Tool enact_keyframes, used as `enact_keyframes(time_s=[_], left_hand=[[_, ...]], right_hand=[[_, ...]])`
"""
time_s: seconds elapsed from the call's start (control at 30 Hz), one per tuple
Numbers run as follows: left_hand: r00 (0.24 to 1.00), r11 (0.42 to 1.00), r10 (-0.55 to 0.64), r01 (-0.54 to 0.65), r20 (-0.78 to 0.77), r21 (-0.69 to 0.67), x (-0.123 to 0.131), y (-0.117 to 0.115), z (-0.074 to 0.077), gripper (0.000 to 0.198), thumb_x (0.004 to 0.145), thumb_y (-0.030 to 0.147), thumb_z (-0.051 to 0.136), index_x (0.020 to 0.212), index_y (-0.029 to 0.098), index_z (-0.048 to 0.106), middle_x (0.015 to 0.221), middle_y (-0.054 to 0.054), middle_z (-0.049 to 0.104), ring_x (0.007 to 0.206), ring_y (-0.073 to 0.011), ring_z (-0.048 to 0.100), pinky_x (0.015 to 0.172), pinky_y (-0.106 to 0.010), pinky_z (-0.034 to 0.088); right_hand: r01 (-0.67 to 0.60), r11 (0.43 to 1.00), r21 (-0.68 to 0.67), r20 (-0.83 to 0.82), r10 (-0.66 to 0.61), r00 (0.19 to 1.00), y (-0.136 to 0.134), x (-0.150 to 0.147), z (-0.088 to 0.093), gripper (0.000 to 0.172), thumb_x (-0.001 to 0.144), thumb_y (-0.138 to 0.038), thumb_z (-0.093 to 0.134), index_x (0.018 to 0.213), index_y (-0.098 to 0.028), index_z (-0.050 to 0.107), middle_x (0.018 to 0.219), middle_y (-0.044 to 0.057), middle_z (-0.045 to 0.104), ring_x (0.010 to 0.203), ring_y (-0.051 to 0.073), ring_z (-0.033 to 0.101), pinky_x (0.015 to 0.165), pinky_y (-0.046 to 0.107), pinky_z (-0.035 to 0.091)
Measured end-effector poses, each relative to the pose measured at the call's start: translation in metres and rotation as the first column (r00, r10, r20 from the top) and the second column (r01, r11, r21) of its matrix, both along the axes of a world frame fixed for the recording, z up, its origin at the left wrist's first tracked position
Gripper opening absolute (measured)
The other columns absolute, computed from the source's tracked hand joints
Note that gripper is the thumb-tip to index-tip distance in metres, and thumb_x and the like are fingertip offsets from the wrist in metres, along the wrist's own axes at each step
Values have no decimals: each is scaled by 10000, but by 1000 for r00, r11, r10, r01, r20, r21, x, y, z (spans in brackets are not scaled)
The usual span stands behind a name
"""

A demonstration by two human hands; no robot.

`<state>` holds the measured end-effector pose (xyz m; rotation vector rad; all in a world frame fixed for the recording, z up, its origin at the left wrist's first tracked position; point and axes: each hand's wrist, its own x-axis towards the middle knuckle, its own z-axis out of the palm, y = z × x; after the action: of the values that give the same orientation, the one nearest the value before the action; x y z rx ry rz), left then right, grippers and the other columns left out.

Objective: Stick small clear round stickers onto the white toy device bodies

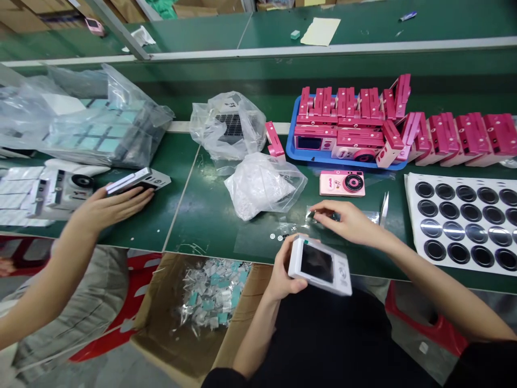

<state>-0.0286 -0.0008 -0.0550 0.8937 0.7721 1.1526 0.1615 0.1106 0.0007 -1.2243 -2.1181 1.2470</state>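
Left hand (285,272) low at table edge, forearm rising from below, fingers clamped round white camera body (319,265), dark screen up, body tilted. Right hand (343,222) comes in from the right, palm down, forearm reaching across, fingertips (315,211) together on clear film (274,240) lying on green table (210,226). Pink camera (342,183) just beyond right hand. Blue tray (301,153) of pink camera shells (347,116) behind it. Sheet of black lens discs (460,221) to the right. Co-worker's hand (113,210) at far left, on another white camera (137,180). Cardboard box (161,318) of film scraps below table edge
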Motion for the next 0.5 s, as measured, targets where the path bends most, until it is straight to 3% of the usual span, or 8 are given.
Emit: enact_keyframes(time_s=[0.17,0.27,0.37,0.5], left_hand=[[993,998,-25,18,-116,-64,-32,-31,-7,838,623,678,786,1263,202,532,1201,-126,637,1096,-331,620,959,-415,474],[970,998,24,-36,-241,-48,-45,-45,-10,827,647,698,758,1278,206,552,1327,-145,583,1152,-332,579,999,-409,440],[966,996,48,-66,-255,-64,-51,-49,-14,870,654,721,736,1329,210,534,1443,-156,497,1249,-354,516,1061,-420,388],[976,992,52,-74,-212,-99,-51,-47,-20,897,638,714,751,1345,216,512,1493,-162,450,1257,-363,508,1045,-425,396]], right_hand=[[-279,930,239,228,226,947,-14,-41,-17,161,955,-211,527,974,-173,682,953,69,688,877,201,648,771,323,464],[-381,873,305,357,266,895,-17,-59,-31,161,970,-208,515,950,-162,668,955,75,673,828,189,635,747,319,444],[-405,851,334,409,256,876,-18,-68,-43,152,978,-227,510,957,-167,648,965,72,670,815,185,630,730,315,429],[-320,900,295,385,195,902,-20,-72,-48,107,968,-229,528,937,-183,620,912,45,662,783,176,615,710,309,401]])
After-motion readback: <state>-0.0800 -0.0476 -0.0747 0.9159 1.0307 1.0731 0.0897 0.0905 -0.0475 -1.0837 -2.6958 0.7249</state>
